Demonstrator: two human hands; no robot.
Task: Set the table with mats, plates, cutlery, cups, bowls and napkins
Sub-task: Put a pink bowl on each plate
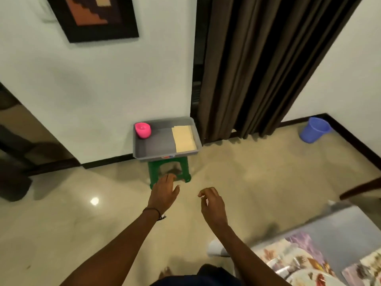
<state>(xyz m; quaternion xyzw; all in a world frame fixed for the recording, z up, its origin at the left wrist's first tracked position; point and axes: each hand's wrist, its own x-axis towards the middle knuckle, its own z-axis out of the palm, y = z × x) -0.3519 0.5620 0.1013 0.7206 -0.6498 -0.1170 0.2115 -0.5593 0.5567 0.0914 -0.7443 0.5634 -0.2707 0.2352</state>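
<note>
On the table (340, 221), mats (296, 254) and apparent plates (309, 278) are laid. Pink cup (142, 130) and napkins (184, 138) sit unplaced in the grey tray (156, 154). Left hand (165, 191) and right hand (212, 203) reach, loose-fingered and empty.

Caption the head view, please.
Left hand and right hand, empty, reach toward grey tray with pink cup and napkins on green stool.

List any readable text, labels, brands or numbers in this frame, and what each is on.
No text can be read in this frame.
Sticker on the front rim of the grey tray: red and blue marks, too small and blurred to read.
Mats on the table: printed pictures, blurred, no lettering visible.
Framed picture on the wall: colour blocks only, no words.
</note>
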